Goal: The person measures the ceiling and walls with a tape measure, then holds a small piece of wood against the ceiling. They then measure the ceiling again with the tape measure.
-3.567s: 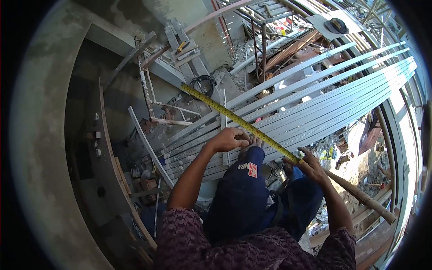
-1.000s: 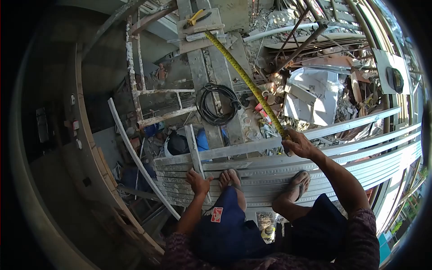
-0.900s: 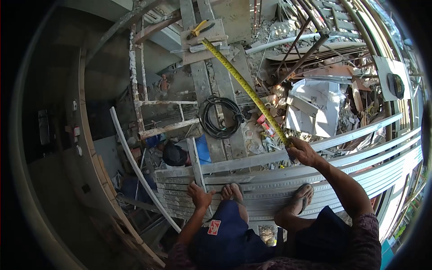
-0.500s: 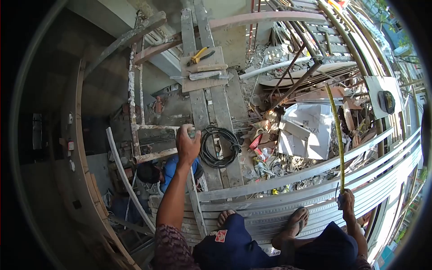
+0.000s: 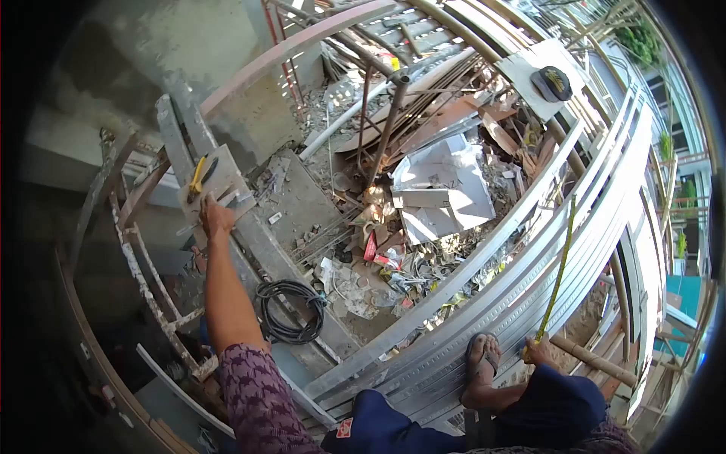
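The left hand stretches over a small board, just beside yellow-handled pliers; I can't tell whether its fingers hold anything. The board sits on planks, probably as a handy ledge. Well apart, the right hand is closed around the tape measure, its blade extending over metal channels. Between the hands, a black cable lies coiled, presumably against tangling.

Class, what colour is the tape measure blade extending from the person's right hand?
The tape measure blade is yellow, as the head view shows.
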`<action>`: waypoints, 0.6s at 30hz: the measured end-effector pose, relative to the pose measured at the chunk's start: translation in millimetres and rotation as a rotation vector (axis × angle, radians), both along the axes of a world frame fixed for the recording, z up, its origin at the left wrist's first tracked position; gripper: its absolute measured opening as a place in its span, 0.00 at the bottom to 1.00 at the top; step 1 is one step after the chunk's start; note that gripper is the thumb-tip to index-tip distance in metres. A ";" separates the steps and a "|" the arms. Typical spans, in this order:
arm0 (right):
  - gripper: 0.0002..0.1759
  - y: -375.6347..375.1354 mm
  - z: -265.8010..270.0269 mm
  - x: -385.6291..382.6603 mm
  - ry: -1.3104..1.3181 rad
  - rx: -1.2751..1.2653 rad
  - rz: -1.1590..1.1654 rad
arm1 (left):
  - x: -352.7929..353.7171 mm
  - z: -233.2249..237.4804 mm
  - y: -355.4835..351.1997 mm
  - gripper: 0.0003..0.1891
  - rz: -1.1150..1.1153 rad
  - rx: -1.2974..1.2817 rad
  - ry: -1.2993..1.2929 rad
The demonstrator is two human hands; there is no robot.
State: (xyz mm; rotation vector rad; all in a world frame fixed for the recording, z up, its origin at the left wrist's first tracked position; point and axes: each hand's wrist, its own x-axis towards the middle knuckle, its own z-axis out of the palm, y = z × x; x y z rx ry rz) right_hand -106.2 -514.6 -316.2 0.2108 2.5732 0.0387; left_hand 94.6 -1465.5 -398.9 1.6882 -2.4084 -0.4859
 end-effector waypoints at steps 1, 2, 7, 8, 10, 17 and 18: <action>0.39 -42.7 27.3 1.6 -0.036 0.001 -0.104 | -1.6 8.1 4.0 0.25 -0.013 -0.099 -0.061; 0.42 -53.1 33.8 -3.2 -0.092 -0.015 -0.163 | -9.4 15.1 9.8 0.23 0.003 -0.098 -0.111; 0.54 -78.1 43.4 -12.2 -0.171 -0.173 -0.566 | -8.2 37.1 32.7 0.16 0.096 -0.209 -0.224; 0.53 -62.5 30.9 -14.1 -0.183 -0.190 -0.499 | -2.5 30.9 29.2 0.14 0.034 -0.284 -0.221; 0.52 -30.5 13.5 -19.7 -0.198 -0.211 -0.409 | -6.8 51.7 35.8 0.11 0.041 -0.229 -0.290; 0.38 -70.6 64.9 -51.4 0.387 -0.246 0.062 | -34.5 153.1 114.8 0.10 -0.231 -0.319 0.346; 0.32 -100.3 86.8 -61.2 0.400 -0.334 0.030 | -42.8 175.0 134.4 0.10 -0.316 -0.304 0.444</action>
